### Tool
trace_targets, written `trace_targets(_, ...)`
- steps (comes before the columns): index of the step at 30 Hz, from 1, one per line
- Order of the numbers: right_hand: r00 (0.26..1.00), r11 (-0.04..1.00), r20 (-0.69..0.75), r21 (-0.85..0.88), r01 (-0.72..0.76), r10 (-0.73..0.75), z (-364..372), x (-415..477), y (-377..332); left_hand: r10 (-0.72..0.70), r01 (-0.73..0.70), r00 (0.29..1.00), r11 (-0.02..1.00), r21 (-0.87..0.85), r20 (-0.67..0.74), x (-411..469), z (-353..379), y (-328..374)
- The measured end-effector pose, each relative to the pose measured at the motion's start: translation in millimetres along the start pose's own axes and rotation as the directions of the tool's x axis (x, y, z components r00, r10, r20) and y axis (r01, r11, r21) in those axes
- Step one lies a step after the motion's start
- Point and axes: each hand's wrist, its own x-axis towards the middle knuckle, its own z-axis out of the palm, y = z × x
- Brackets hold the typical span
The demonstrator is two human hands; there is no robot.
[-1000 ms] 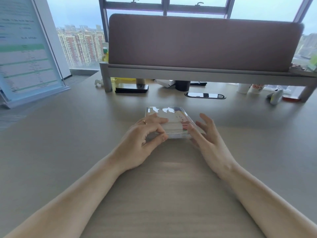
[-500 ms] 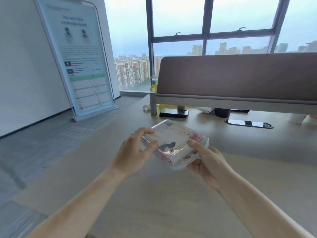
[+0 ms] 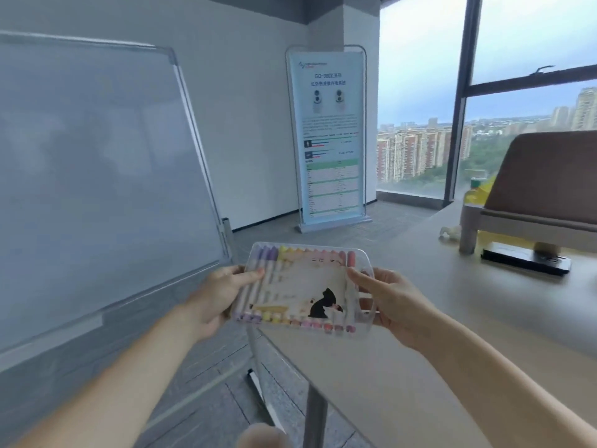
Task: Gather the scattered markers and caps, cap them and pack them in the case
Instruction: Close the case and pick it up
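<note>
whiteboard: big white framed board on a stand (image 3: 97, 176), fills the left of the view. It was not in view a second ago, so the head has swung left.
desk: light wood-grain desk (image 3: 468, 334), now off to the right. The case no longer rests on it.
banner: tall white roll-up poster stand (image 3: 329, 137) by the window; text too blurred to read.
divider: brown padded desk screen (image 3: 549, 169) on a grey shelf, cut off at the right edge.
case: clear flat plastic marker case with handle end (image 3: 303, 287). It lay flat on the desk a second ago and is now lifted, held in the air over the desk's left corner, tilted toward the camera.
left hand: left hand (image 3: 219, 295) grips the case's left end, thumb on top; its other fingers are hidden underneath.
right hand: right hand (image 3: 392, 302) grips the handle end, thumb on top; fingers below are hidden.
markers: row of pastel markers, purple through yellow to pink-red (image 3: 269, 258), inside the case side by side.
meaning: the set looks packed and the lid looks down, so the task seems at or near its end.
hidden: a printed card with a black animal figure (image 3: 323, 305) covers the marker middles. I cannot tell whether every marker is capped or whether the latch is engaged. The pale blob at the bottom edge (image 3: 258, 434) is unidentifiable.
</note>
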Motion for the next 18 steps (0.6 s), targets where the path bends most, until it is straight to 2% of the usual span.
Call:
trace_targets(4,0.988,0.996,0.153,-0.089,-0.009,0.022,65.1,31.9,-2.6,0.006,-0.016,0.986,0.998,-0.06,-0.169,-22.7,-68.4,-11.8)
trace_targets(8,0.949,0.961,0.311,-0.274,0.049,0.041,143.9,56.7,5.6,-0.017,-0.01,0.943,0.997,-0.08,-0.333,-49.2,-145.1,-34.6)
trace_targets(13,0.892,0.899,0.449,-0.41,0.153,0.053,254.9,86.4,23.3,-0.042,-0.01,0.851,0.995,-0.096,-0.523,-88.8,-234.9,-63.5)
trace_targets(18,0.821,0.877,0.567,-0.425,0.223,0.066,358.9,102.5,45.8,-0.051,-0.016,0.756,0.995,-0.096,-0.653,-129.6,-315.2,-85.2)
